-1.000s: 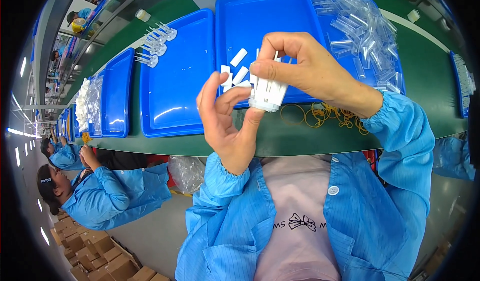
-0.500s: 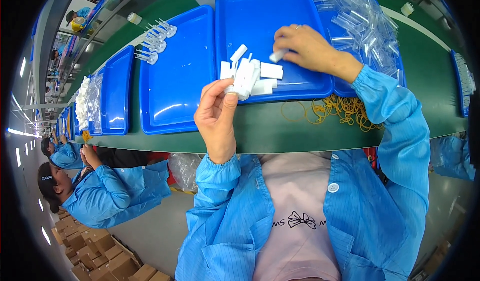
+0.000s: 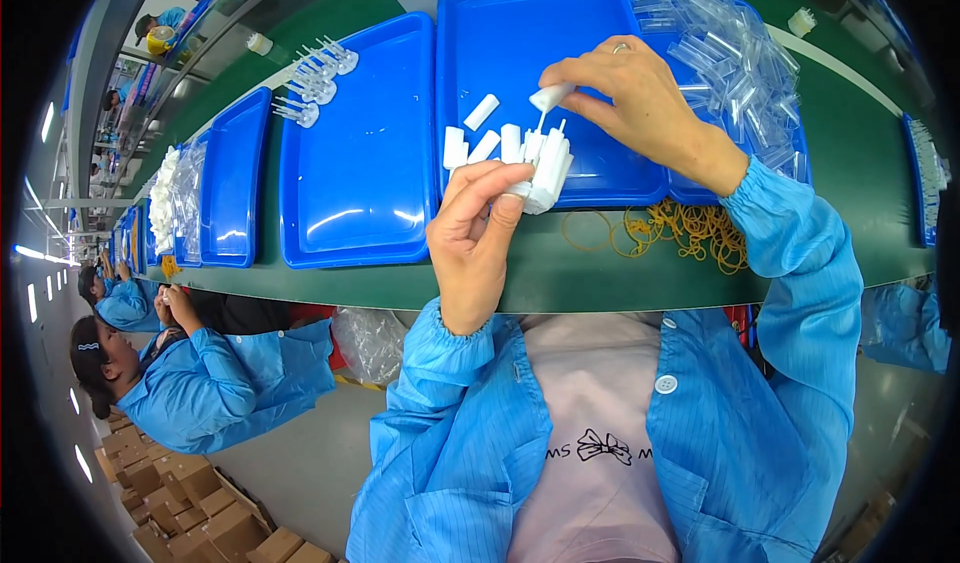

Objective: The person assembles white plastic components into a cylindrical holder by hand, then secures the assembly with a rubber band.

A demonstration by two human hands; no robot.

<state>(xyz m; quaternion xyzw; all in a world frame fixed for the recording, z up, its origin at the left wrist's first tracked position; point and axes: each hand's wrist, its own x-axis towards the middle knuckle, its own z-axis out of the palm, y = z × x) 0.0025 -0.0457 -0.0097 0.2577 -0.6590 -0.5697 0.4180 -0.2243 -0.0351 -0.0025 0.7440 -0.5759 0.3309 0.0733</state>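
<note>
My left hand [image 3: 472, 235] pinches the base of a cluster of white plastic tubes [image 3: 548, 171]. Thin white pins stick up among the tubes, and the base is mostly hidden by my fingers. Above the cluster, my right hand [image 3: 645, 108] grips a short white plastic tube [image 3: 550, 97] between thumb and fingers. Its lower end is at the tip of one thin pin; whether the pin is inside it I cannot tell. Several loose white tubes [image 3: 481, 112] lie behind and beside my left hand in the middle blue tray [image 3: 500, 23].
At left, a blue tray [image 3: 350, 183] holds several clear pin holders [image 3: 318, 88]. Clear plastic tubes [image 3: 735, 58] heap in the right tray. Yellow rubber bands [image 3: 690, 231] lie on the green table [image 3: 590, 288] near its front edge. A co-worker [image 3: 190, 383] sits at left.
My right hand has lifted a white tube from the tray and brought it over the pins. My left hand has shifted right with the cluster.
</note>
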